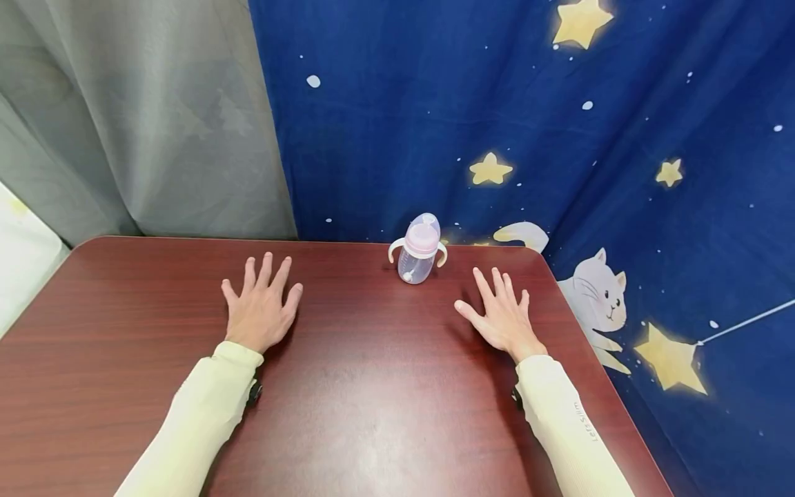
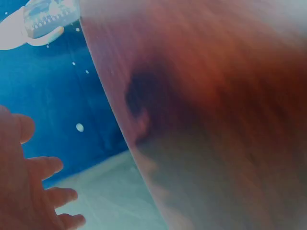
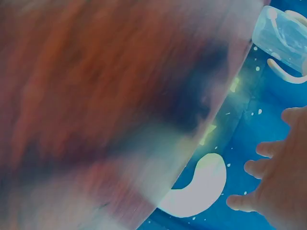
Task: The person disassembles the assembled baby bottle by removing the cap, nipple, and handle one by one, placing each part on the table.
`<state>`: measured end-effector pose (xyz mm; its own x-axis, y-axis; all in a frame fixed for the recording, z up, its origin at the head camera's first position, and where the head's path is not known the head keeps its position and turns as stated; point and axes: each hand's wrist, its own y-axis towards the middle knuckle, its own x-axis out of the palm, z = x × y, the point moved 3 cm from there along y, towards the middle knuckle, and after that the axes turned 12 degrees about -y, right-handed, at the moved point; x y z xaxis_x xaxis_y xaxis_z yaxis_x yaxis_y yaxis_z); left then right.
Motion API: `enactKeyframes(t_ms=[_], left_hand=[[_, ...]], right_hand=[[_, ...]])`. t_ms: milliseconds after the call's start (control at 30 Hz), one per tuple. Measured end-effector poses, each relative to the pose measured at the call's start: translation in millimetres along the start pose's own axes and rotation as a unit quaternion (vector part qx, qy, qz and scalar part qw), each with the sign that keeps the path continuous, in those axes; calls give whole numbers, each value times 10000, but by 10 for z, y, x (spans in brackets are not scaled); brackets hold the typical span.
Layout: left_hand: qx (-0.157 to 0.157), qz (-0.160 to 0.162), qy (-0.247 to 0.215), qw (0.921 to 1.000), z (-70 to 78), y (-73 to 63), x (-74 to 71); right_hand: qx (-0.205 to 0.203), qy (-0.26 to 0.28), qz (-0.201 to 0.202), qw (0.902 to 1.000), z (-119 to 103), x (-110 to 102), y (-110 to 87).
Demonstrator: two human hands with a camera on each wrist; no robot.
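Observation:
A baby bottle (image 1: 421,247) with a pink collar, a clear domed cap and two pale side handles stands upright near the table's back edge. Part of the same bottle (image 2: 52,18) shows at the top left of the left wrist view, and its clear body (image 3: 280,38) at the top right of the right wrist view. My left hand (image 1: 261,307), fingers spread, is over the table to the left of the bottle. To the bottle's right, nearer to it, my right hand (image 1: 502,314) is also spread. Neither hand touches the bottle or holds anything.
The reddish-brown wooden table (image 1: 373,386) has rounded back corners. Behind it hang a grey curtain (image 1: 168,124) and a blue curtain (image 1: 385,124) with stars and a cat print. A white surface (image 1: 21,255) lies beyond the table's left edge.

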<state>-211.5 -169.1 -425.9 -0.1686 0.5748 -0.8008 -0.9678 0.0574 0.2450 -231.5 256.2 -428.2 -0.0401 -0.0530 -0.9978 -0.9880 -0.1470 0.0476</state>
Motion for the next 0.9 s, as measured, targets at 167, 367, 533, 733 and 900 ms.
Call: enactKeyframes(t_ms=[167, 367, 533, 733, 900], left_hand=[[111, -239, -146, 9995, 223, 204, 175], [257, -579, -390, 9972, 527, 438, 443], [259, -765, -785, 9936, 767, 614, 706], [160, -641, -1666, 9838, 993, 795, 994], [35, -397, -2478, 9680, 1100, 914, 1200]], right_hand=[[-30, 519, 268, 9983, -77, -111, 117], [-37, 1116, 627, 9918, -253, -261, 309], [218, 2080, 843, 9742, -423, -337, 487], [213, 3020, 1130, 9463, -637, -400, 720], [128, 3323, 1196, 9355, -762, -429, 849]])
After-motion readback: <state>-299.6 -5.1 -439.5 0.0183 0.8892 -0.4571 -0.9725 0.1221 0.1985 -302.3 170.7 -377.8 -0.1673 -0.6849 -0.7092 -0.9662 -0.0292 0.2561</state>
